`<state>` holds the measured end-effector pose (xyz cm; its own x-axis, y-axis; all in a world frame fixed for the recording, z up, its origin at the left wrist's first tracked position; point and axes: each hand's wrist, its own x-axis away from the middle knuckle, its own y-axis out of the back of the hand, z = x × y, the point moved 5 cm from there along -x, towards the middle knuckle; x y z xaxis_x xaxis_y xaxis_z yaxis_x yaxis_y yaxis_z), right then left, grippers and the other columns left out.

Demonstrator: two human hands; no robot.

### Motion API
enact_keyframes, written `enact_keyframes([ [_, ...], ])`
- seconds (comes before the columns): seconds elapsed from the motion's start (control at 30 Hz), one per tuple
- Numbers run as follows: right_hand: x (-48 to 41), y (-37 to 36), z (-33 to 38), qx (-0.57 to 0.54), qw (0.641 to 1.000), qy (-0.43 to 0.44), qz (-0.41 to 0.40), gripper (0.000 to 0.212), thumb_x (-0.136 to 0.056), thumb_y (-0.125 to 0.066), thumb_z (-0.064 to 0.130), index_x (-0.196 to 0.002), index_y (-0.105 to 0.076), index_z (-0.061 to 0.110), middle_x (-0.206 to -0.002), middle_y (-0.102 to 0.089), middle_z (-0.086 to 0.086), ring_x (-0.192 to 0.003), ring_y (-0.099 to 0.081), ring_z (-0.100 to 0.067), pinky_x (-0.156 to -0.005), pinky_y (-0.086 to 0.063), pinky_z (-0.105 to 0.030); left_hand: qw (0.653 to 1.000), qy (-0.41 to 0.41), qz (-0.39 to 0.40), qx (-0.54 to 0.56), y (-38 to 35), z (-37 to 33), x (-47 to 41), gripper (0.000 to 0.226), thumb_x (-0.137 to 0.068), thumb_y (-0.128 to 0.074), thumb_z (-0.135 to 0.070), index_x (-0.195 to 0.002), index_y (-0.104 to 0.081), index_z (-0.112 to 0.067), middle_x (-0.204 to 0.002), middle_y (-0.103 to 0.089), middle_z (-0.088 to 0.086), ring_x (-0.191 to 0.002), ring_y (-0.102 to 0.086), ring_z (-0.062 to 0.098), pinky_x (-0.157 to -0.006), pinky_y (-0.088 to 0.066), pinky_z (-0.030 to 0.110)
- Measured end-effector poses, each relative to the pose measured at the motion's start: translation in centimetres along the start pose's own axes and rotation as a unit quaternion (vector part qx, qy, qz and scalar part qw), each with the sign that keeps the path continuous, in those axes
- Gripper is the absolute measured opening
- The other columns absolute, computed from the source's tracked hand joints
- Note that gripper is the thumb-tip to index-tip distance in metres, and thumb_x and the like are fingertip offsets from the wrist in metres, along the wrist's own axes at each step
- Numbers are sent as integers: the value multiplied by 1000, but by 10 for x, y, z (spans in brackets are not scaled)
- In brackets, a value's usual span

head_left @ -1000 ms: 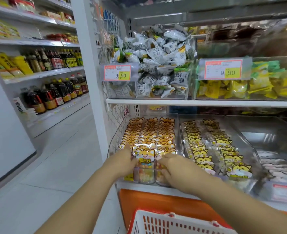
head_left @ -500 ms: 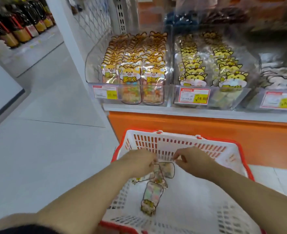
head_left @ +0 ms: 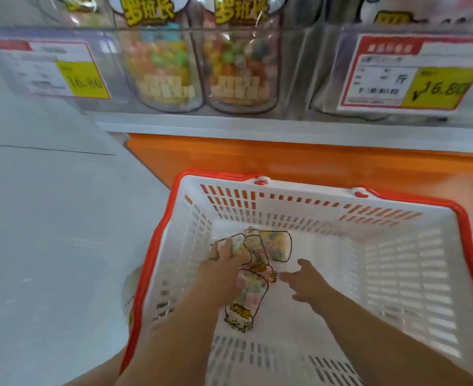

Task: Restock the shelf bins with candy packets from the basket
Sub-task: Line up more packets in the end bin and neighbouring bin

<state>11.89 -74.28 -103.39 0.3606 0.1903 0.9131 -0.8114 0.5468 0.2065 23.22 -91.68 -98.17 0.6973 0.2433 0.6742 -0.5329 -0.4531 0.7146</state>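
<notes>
A white basket with a red rim sits on the floor below the shelf. Three candy packets lie in a loose pile on its bottom: one at the back, one in the middle, and a nearer one with its cartoon head towards me. My left hand reaches into the basket and its fingers curl over the pile's left edge, gripping a packet there. Just right of the pile, my right hand hovers with fingers spread and holds nothing. Above, the clear shelf bin holds upright packets of the same candy.
Price tags hang on the bin fronts at left and right. An orange base panel runs under the white shelf edge, just behind the basket. Grey tiled floor spreads to the left.
The view dropped from the shelf bin down to the basket. Both hands left the bin and reached into the basket; the left hand now lies on the packets, the right has opened beside them.
</notes>
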Motion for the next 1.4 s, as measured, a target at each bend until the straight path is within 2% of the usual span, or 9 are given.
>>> enact_keyframes([
  [0.07, -9, -8, 0, -66, 997, -27, -16, 97, -88, -75, 19, -158, -7, 15, -134, -46, -20, -118, -59, -40, -95, -53, -55, 999, 8, 41, 4, -18, 1, -2, 73, -93, -59, -45, -152, -16, -47, -165, 23, 1, -152, 2, 41, -108, -42, 50],
  [0.2, -32, -17, 2, -152, 987, -17, -57, 106, -81, -80, 9, -157, -8, 20, -130, -47, -12, -97, -59, -27, -59, -49, -29, 998, 11, 63, 5, -43, -3, 6, 68, -93, -58, -36, -151, -23, -42, -155, 44, -1, -151, -1, 44, -103, -46, 51],
  [0.4, -44, -28, -9, -86, 994, 10, -71, 79, -55, -92, 22, -125, -56, 13, -101, -69, -13, -84, -69, -25, -61, -56, -33, 997, -1, 74, 17, -59, -4, 10, 76, -91, -62, -29, -151, -14, -31, -156, 42, 5, -151, -9, 44, -104, -45, 53],
  [0.67, -15, -12, 25, 41, 990, 85, -103, 26, -82, -77, 21, -68, -56, 14, -68, -58, -2, -60, -52, -17, -55, -38, -27, 997, 14, 73, 6, -61, -6, 6, 81, -92, -58, -24, -154, -7, -34, -155, 43, 6, -148, -19, 41, -104, -45, 52],
  [0.83, 25, 19, 43, 60, 982, 144, -104, 15, -90, -66, 20, -77, -60, 14, -80, -65, -2, -72, -62, -24, -58, -48, -30, 996, 28, 79, 30, -49, -8, -3, 64, -93, -58, -34, -150, -28, -31, -164, 13, 3, -126, -51, 35, -97, -48, 46],
  [0.93, 49, 44, 47, 24, 986, 146, -74, 19, -93, -63, 17, -78, -52, 10, -86, -62, -8, -86, -66, -34, -70, -58, -45, 996, 29, 69, 57, -22, -15, -3, 76, -92, -60, -36, -155, -17, -34, -165, 8, 0, -134, -45, 32, -103, -46, 48],
  [1.1, 102, 69, 61, 11, 984, 176, -13, 25, -93, -62, 17, -76, -44, 14, -75, -40, -6, -67, -40, -22, -56, -31, -31, 992, -50, -110, 43, 72, -46, 35, 93, -89, -65, -51, -158, -7, -30, -164, 1, -1, -141, -35, 31, -110, -41, 47],
  [1.2, 141, 68, 76, -54, 976, 206, 47, 23, -85, -69, 18, -72, -49, 18, -83, -44, -12, -78, -45, -26, -62, -30, -35, 973, -126, -188, 40, 123, -73, 71, 80, -79, -66, -68, -142, -36, -28, -146, -27, -2, -124, -50, 21, -101, -47, 40],
  [1.4, 231, 72, 117, -167, 929, 295, 150, 8, -93, -63, 7, -98, -57, 8, -122, -58, -37, -106, -63, -46, -87, -51, -45, 968, -127, -216, 29, 198, -92, 145, 49, -76, -75, -60, -103, -46, -29, -111, -51, -8, -100, -57, 18, -81, -48, 35],
])
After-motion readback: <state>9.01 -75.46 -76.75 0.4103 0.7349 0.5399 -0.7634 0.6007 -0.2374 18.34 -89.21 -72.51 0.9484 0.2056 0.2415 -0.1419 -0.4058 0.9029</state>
